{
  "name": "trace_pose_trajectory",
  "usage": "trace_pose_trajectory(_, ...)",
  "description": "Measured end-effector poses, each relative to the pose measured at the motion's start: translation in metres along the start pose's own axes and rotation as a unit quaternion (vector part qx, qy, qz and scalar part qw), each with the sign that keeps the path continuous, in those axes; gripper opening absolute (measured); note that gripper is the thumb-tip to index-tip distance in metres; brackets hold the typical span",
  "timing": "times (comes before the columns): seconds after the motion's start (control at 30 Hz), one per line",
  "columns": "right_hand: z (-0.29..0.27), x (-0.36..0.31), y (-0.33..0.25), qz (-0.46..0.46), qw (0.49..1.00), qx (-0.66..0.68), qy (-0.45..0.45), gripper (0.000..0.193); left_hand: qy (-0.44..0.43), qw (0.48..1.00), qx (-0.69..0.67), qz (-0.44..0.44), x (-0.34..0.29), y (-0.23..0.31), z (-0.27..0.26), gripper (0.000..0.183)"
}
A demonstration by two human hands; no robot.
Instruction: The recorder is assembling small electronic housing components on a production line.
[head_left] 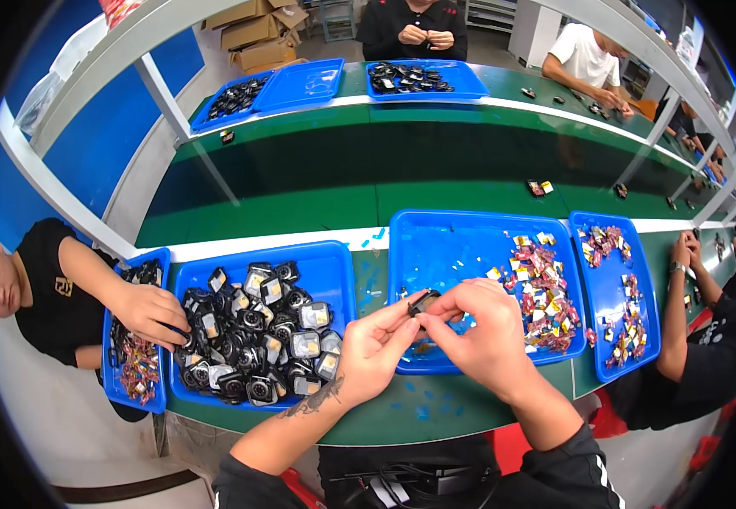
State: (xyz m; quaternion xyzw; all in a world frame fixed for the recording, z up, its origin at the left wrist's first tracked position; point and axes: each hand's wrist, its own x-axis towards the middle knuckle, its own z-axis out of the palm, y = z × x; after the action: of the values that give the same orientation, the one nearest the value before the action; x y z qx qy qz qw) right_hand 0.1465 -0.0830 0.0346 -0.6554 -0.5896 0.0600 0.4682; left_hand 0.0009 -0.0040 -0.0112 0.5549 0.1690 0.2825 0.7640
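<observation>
Both my hands meet over the front of the middle blue tray (427,242). Between the fingertips of my left hand (370,355) and my right hand (485,332) is a small black watch case (422,302), gripped from both sides. Fingers partly cover it, so its details are hard to make out. Small red, white and yellow parts (546,293) lie heaped in the right half of that tray, with blue film scraps at its left. Beside my left forearm, another blue tray (348,276) is piled with black watch cases (253,331).
At left, a co-worker's hand (152,316) reaches into the watch-case tray. A narrow blue tray (597,293) of small parts stands at right, near another person's arms (682,314). Beyond the green conveyor belt (300,204), people work beside more trays. White frame posts (163,97) rise around.
</observation>
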Motion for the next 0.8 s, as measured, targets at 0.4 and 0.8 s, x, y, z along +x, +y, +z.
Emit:
trace_pose_trajectory(0.4, -0.004, -0.015, 0.015, 0.204, 0.917, 0.339, -0.049, 0.019, 0.115, 0.989, -0.091, 0.033, 0.004, 0.002, 0.0, 0.039)
trace_pose_trajectory(0.8, 0.004, -0.017, 0.02, 0.225, 0.916, 0.315, -0.104, 0.009, 0.056, 0.993, -0.011, 0.105, 0.002, 0.0, 0.0, 0.023)
